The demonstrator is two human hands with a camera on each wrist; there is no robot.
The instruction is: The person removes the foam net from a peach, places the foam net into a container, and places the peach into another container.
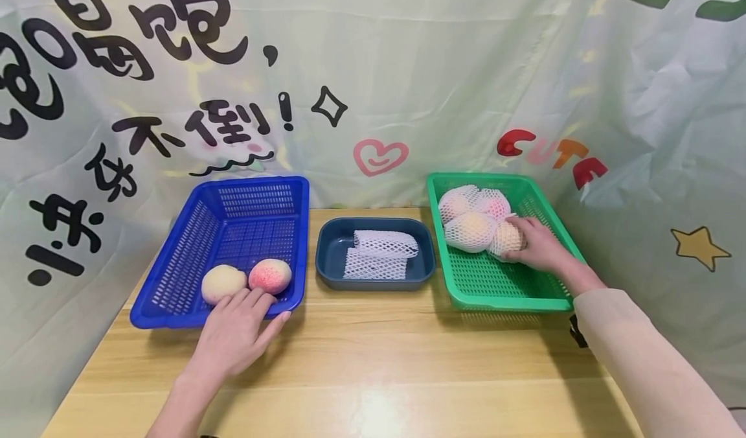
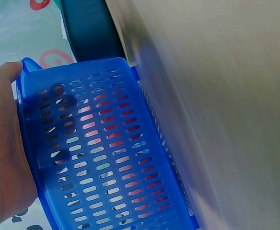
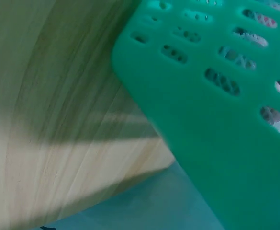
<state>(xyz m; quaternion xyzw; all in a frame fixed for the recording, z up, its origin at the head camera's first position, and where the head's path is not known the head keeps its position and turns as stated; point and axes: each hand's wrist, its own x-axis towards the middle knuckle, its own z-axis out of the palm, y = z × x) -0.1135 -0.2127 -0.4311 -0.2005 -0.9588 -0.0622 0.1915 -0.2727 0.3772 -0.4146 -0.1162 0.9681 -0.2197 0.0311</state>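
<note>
Two-handed work with peaches at a wooden table (image 1: pixel 373 360). At left, a blue perforated basket (image 1: pixel 259 199) contains a cream peach (image 1: pixel 223 282) and a red-flushed peach (image 1: pixel 271 276), lying side by side near its front wall. The left hand (image 1: pixel 237 333) reaches over the front rim toward this pair, its fingers loosely extended and its thumb spread apart outside the basket; it encloses neither peach, and whether the fingertips touch them cannot be told. In the left wrist view, the hand lies along the rim, and reddish patches show through the slots.

At right, a green perforated basket (image 1: pixel 486 276) holds four peaches in white foam netting, clustered toward its rear left. The right hand (image 1: pixel 543 247) grasps the front-right netted peach (image 1: pixel 504 238), with fingers and thumb on opposite sides of it; the right wrist view shows chiefly the basket's outer wall. The other three netted peaches (image 1: pixel 469 230) lie just beside it.

Between the baskets, a dark blue-grey tray (image 1: pixel 325 256) bears two foam net sleeves (image 1: pixel 375 266), one behind the other. A printed cloth backdrop (image 1: pixel 466 88) hangs behind.
</note>
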